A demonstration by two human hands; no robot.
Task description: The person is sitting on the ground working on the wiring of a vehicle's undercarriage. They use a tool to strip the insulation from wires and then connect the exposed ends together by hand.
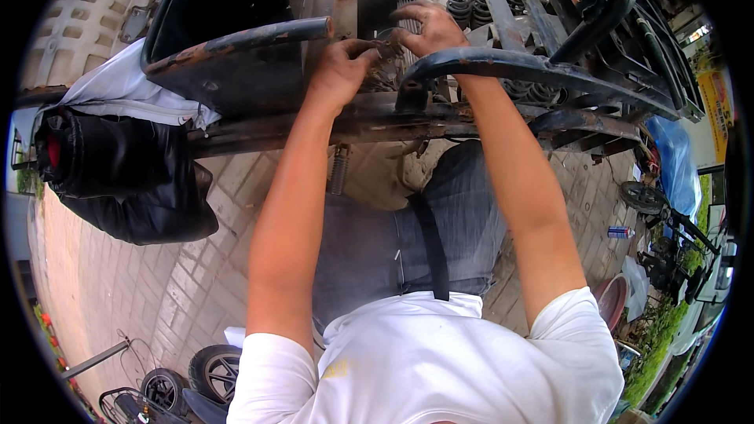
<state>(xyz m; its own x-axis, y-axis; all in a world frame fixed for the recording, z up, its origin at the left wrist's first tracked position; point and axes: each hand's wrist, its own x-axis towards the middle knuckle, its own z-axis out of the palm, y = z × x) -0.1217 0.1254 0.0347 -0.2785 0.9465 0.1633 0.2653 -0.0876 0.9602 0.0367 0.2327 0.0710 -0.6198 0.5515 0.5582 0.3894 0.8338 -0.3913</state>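
Note:
Both my hands work inside a dark, rusty metal vehicle frame (503,63). My left hand (342,71) is closed, thumb and fingers pinched at a small dark part too unclear to name. To the right and slightly farther in, my right hand (432,29) has bent fingers with thumb and fingers apart, and no object shows between them. Its fingertips are close to a ribbed light-coloured part (408,9). Below and between the hands lies a dark tangle of small parts (385,71), partly hidden by the fingers and frame.
A black open box (228,63) with a rusty rim tube stands left of my hands. Coil springs (462,4) sit at the right. Black padded covering (129,173) hangs at left. Paving, a spray can (620,232) and wheels (216,373) lie around me.

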